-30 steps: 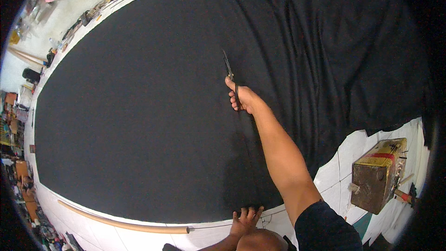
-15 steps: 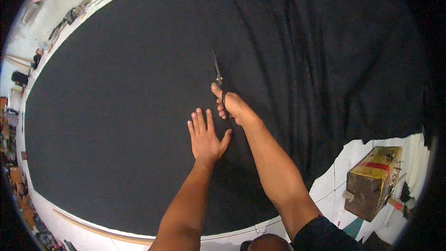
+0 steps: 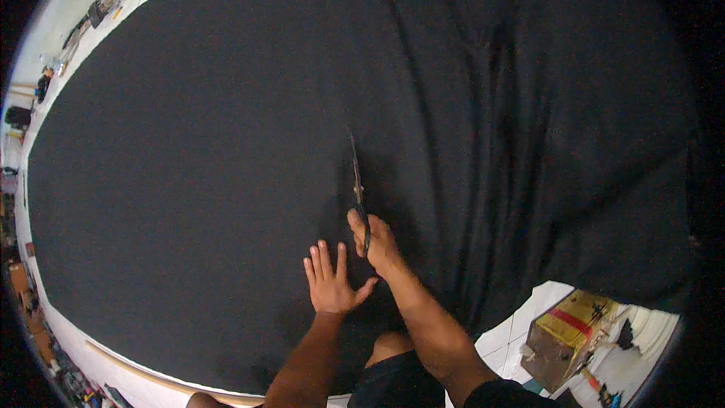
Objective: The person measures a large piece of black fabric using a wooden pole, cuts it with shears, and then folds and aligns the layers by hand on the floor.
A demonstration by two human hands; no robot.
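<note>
A wide black cloth (image 3: 204, 143) is spread out beneath both of my hands. My left hand (image 3: 331, 287) lies flat on it, fingers and thumb apart. Just to the right and slightly farther off, my right hand (image 3: 373, 243) is wrapped around the handles of a pair of scissors (image 3: 357, 181). Their long dark blades point away from me over the cloth, and the blade tips are hard to make out against the black. Whether the blades touch the cloth I cannot tell.
Folds run through the cloth's right side. A yellow and brown box with a red band (image 3: 561, 332) stands at the lower right on white tiled floor (image 3: 498, 341). My knee (image 3: 391, 345) rests at the near edge. Assorted items (image 3: 45, 79) line the left rim.
Both hands and the scissors appear lower in the view, as does the box, so the view itself has shifted. My knee has come in at the bottom. The scissors' blades look closer together.
</note>
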